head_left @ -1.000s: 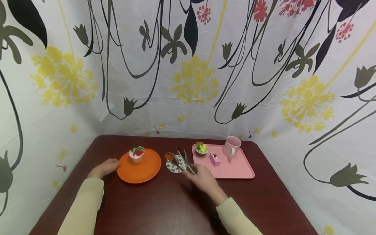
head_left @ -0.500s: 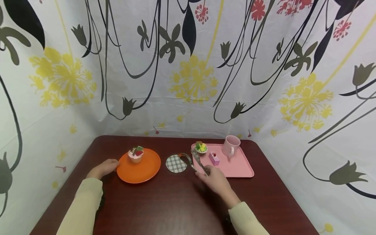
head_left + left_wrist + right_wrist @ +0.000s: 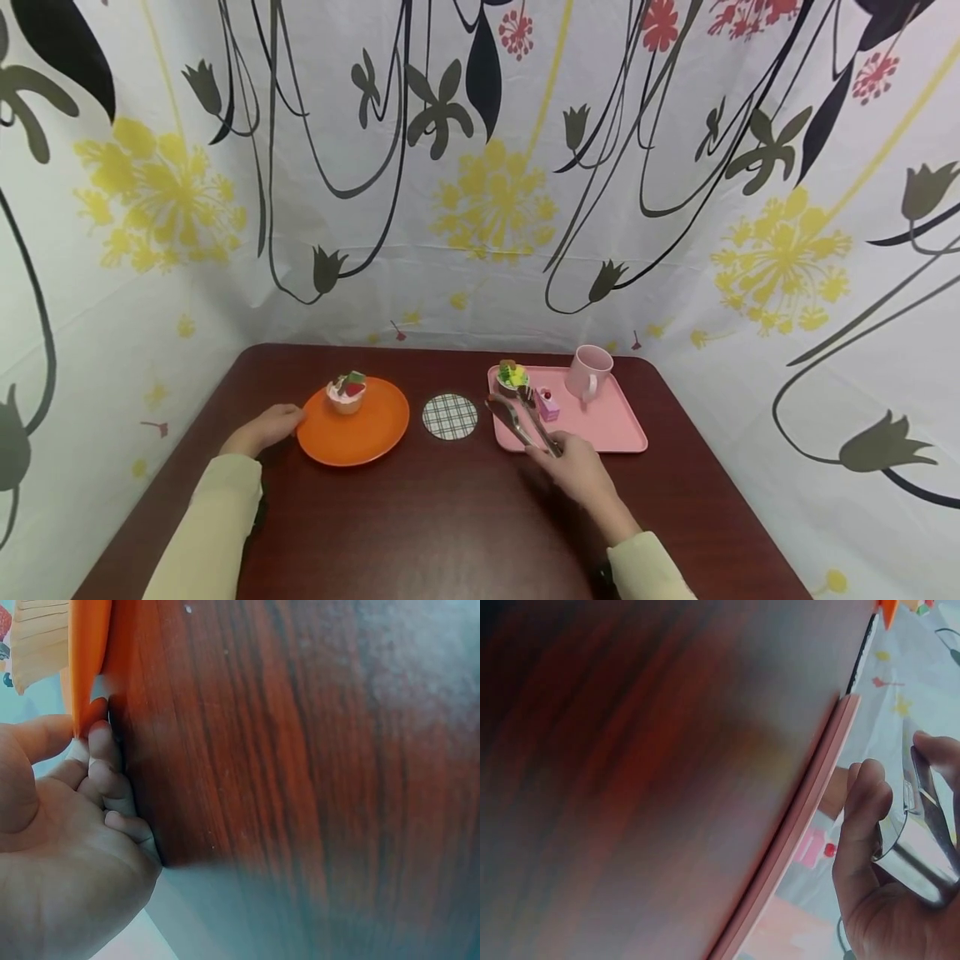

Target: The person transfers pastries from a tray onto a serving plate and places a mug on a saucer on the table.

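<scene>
My left hand pinches the left rim of the orange plate between thumb and fingers; the left wrist view shows the thumb on top and the fingers beneath. On that plate sits a cupcake with pink-white cream, a red piece and a green piece. In my right hand are metal tongs, their arms apart with nothing between the tips. Those tips hover over the left part of the pink tray, near a small cup of green and yellow food and a pink cake slice.
A pink mug stands at the tray's back right, handle toward me. Between plate and tray lies a round checked coaster. The dark wood table backs onto a flower-printed cloth.
My right hand has carried the tongs rightward, from over the coaster to over the tray's left side. The left hand has stayed at the plate's rim.
</scene>
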Demonstrator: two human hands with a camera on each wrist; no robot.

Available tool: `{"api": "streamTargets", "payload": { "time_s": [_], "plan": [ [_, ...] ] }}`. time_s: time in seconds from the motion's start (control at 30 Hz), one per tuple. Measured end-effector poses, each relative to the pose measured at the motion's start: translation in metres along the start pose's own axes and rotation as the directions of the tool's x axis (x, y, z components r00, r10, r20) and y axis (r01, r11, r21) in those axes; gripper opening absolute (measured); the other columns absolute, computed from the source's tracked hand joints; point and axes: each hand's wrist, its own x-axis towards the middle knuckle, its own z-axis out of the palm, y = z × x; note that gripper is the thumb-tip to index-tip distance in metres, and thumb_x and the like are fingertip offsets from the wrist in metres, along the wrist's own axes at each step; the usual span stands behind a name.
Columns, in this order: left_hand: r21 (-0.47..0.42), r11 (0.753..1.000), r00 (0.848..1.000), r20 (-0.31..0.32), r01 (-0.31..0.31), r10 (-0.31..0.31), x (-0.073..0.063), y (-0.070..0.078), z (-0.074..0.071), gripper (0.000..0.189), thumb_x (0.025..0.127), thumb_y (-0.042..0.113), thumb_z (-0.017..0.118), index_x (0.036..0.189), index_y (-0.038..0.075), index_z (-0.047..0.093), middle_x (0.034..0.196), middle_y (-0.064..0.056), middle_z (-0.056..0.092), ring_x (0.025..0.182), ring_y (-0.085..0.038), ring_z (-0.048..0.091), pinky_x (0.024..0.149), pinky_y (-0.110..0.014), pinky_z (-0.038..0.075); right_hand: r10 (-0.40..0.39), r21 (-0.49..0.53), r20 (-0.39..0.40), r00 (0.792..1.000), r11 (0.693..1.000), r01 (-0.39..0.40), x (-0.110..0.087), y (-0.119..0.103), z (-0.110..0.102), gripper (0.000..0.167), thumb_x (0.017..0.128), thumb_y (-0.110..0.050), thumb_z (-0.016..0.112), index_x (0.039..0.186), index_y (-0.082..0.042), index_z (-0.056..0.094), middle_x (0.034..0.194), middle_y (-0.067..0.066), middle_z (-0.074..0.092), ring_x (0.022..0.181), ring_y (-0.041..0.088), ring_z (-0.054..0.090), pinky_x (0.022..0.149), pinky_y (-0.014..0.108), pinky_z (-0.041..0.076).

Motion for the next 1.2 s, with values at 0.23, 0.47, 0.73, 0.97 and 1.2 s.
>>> {"api": "streamTargets", "payload": {
  "time_s": [0.23, 0.47, 0.73, 0.97, 1.2],
  "plan": [
    [-0.008, 1.000, 0.999, -0.019, 0.030, -0.030, -0.002, 0.004, 0.002, 0.032, 0.110, 0.028, 0.041, 0.096, 0.004, 0.056, 0.090, -0.009, 0.053, 0.087, -0.026, 0.052, 0.081, -0.041, 0.042, 0.058, 0.029, 0.002, 0.998, 0.998, -0.058, 0.002, 0.006, -0.006, 0.040, 0.095, -0.049, 0.079, 0.094, -0.011, 0.070, 0.069, 0.003, 0.064, 0.059, 0.017, 0.060, 0.055, 0.032, 0.049],
    [0.002, 1.000, 1.000, -0.021, 0.018, -0.018, -0.002, 0.006, 0.002, 0.032, 0.113, 0.027, 0.040, 0.097, 0.004, 0.056, 0.089, -0.008, 0.053, 0.086, -0.025, 0.051, 0.079, -0.039, 0.041, 0.099, -0.002, 0.010, 0.995, 0.995, -0.099, 0.005, 0.007, -0.009, 0.039, 0.095, -0.048, 0.079, 0.090, -0.011, 0.069, 0.066, 0.004, 0.064, 0.057, 0.017, 0.059, 0.053, 0.031, 0.047],
    [0.012, 1.000, 1.000, -0.022, 0.018, -0.018, -0.003, 0.005, -0.001, 0.034, 0.113, 0.027, 0.039, 0.100, 0.002, 0.057, 0.094, -0.010, 0.055, 0.092, -0.027, 0.053, 0.084, -0.042, 0.043, 0.087, -0.013, -0.019, 0.996, 0.996, -0.087, 0.002, 0.011, -0.017, 0.038, 0.096, -0.048, 0.078, 0.091, -0.011, 0.069, 0.068, 0.002, 0.064, 0.059, 0.017, 0.058, 0.055, 0.032, 0.046],
    [0.013, 1.000, 0.999, -0.032, 0.019, -0.018, -0.002, 0.004, 0.000, 0.034, 0.114, 0.026, 0.038, 0.099, 0.002, 0.057, 0.092, -0.010, 0.055, 0.091, -0.026, 0.053, 0.084, -0.041, 0.043, 0.113, -0.022, -0.033, 0.993, 0.993, -0.114, 0.000, 0.017, -0.027, 0.042, 0.097, -0.050, 0.076, 0.099, -0.009, 0.070, 0.072, 0.004, 0.064, 0.061, 0.017, 0.060, 0.055, 0.033, 0.046],
    [0.000, 1.000, 0.999, -0.023, 0.029, -0.029, -0.003, 0.005, 0.000, 0.033, 0.112, 0.027, 0.039, 0.098, 0.003, 0.057, 0.091, -0.010, 0.054, 0.089, -0.026, 0.053, 0.083, -0.041, 0.043, 0.121, -0.011, -0.031, 0.992, 0.993, -0.122, 0.001, 0.020, -0.029, 0.044, 0.097, -0.052, 0.076, 0.104, -0.009, 0.072, 0.074, 0.005, 0.066, 0.061, 0.017, 0.064, 0.055, 0.032, 0.048]
  ]
}}
